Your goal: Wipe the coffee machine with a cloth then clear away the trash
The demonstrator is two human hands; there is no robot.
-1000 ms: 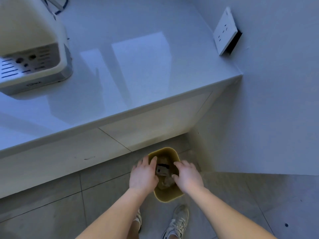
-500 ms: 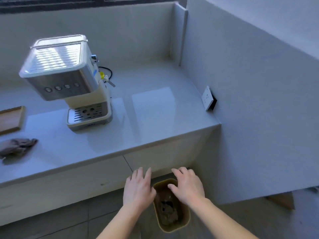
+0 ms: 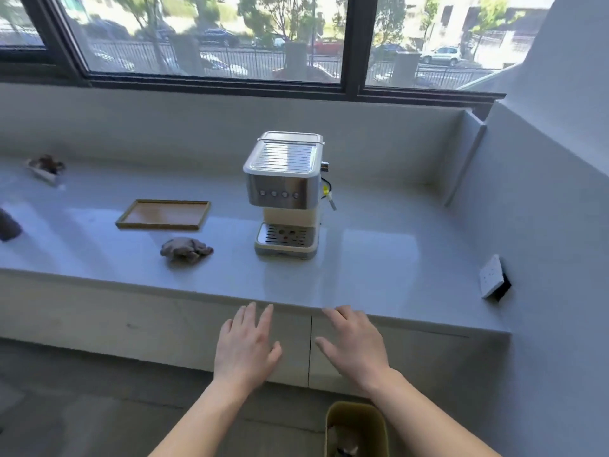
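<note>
A silver and cream coffee machine stands on the grey counter. A crumpled grey-brown cloth lies on the counter to its left. My left hand and my right hand hover side by side, palms down and fingers spread, in front of the counter's front edge. Both hold nothing. Below my right forearm an olive-yellow bin sits on the floor with crumpled trash inside.
A wooden tray lies left of the machine. A small pile of brown scraps on paper sits at the far left back, a dark object at the left edge. A white socket plate hangs on the right wall.
The view has risen from the floor bin to the whole counter and window. Both hands have lifted off the bin's rim and come up to counter-edge height, empty.
</note>
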